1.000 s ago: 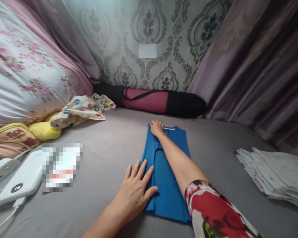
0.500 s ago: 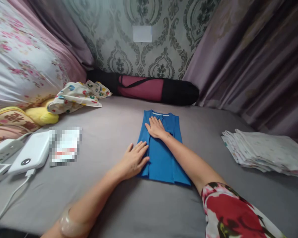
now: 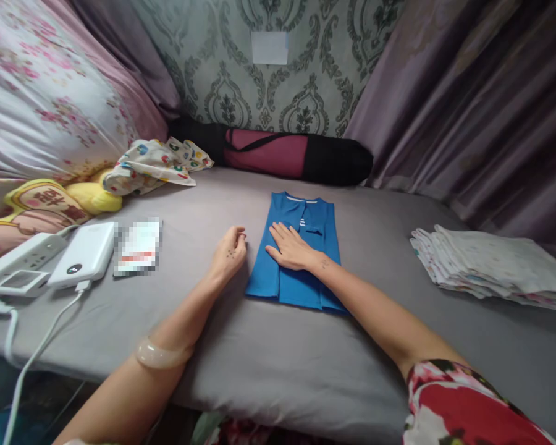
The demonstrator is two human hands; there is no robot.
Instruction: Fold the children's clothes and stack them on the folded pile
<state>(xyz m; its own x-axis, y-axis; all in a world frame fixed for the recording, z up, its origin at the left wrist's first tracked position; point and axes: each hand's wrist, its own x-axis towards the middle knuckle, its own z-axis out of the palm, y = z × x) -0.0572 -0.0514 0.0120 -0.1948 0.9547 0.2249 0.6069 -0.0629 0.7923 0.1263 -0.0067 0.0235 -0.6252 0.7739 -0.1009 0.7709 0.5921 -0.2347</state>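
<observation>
A blue shirt lies flat on the grey bed sheet, its side parts folded inward in long strips. Its neckline, with a white band inside, points away from me, and a small white striped mark shows below it. My right hand rests palm down on the shirt's middle, fingers stretched out. To the left of the shirt, apart from it, my left hand is loosely closed, fingers curled together with nothing seen in them. A pale bangle circles my left forearm.
A folded cloth stack lies at right. At left are a white power bank with a cable, a power strip, a blurred packet, a yellow plush and a patterned cloth. A black-and-maroon long bag lies against the wall.
My left hand has lifted off the shirt's left edge, moved left and away from me, and curled. My right hand has slid down from near the neckline to the middle. The view has shifted slightly.
</observation>
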